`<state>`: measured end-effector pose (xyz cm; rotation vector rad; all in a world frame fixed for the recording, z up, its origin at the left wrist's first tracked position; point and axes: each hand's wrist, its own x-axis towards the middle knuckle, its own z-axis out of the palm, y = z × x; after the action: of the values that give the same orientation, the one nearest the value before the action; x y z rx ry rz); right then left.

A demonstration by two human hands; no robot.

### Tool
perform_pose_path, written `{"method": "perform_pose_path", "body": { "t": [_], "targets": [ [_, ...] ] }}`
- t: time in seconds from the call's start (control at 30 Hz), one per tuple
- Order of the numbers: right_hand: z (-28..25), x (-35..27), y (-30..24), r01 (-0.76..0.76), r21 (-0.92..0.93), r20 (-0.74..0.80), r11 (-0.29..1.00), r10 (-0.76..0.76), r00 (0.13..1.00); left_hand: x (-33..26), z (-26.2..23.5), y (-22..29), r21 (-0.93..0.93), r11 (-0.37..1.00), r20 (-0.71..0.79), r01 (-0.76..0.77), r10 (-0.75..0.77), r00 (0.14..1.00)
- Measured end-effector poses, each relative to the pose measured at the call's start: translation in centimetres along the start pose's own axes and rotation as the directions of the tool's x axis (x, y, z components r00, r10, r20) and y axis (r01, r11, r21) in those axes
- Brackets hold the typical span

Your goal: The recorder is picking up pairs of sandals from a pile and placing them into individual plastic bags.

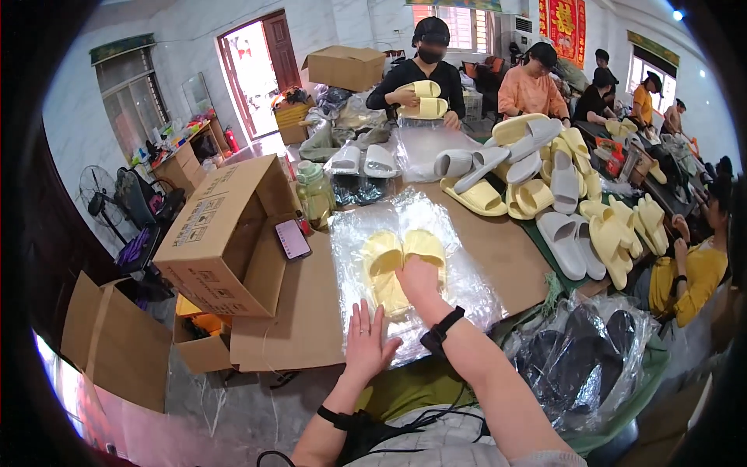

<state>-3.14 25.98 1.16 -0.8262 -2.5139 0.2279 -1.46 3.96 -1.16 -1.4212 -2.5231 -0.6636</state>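
Note:
A pair of pale yellow slippers [382, 261] lies side by side on a stack of clear plastic bags [354, 233] in front of me. My right hand [419, 279] grips the right slipper of the pair at its opening, and its fingertips are hidden there. Below the left slipper, my left hand [370, 341] is open, fingers spread, over the near edge of the bags, holding nothing.
An open cardboard box [226, 233] stands left, beside a pink-screened phone [292, 238] and a glass jar [314, 194]. Yellow and grey slippers [564, 183] are heaped right. Bagged dark slippers [580, 350] lie near right. Across the table, a person [424, 74] holds yellow slippers.

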Motion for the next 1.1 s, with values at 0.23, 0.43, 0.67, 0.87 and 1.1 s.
{"method": "perform_pose_path", "body": {
  "t": [0.23, 0.43, 0.67, 0.87, 1.1],
  "targets": [
    [1.1, 1.2, 0.7, -0.017, 0.071, -0.074, 0.997, 0.022, 0.997, -0.4, 0.1, -0.4, -0.101, 0.993, -0.092, 0.067, -0.076, 0.993],
    [-2.2, -0.8, 5.8, -0.074, 0.140, -0.065, 0.987, 0.083, 0.994, 0.7, 0.4, 0.8, -0.067, 0.994, 0.042, 0.082, -0.079, 0.996],
    [-9.6, -10.5, 11.4, -0.165, 0.217, -0.063, 0.962, 0.182, 0.981, -0.8, -0.4, -0.2, -0.045, 0.991, 0.038, 0.123, -0.121, 0.992],
    [-22.9, -21.1, 20.2, -0.559, 0.026, -0.304, 0.828, 0.540, 0.785, -0.2, -0.4, 0.5, -0.133, 0.987, -0.014, 0.088, -0.090, 0.996],
    [-28.8, -31.7, 31.1, -0.778, -0.058, -0.540, 0.626, 0.636, 0.552, -0.1, -0.7, 0.5, -0.018, 0.997, 0.046, 0.080, -0.079, 0.996]
  ]
}}
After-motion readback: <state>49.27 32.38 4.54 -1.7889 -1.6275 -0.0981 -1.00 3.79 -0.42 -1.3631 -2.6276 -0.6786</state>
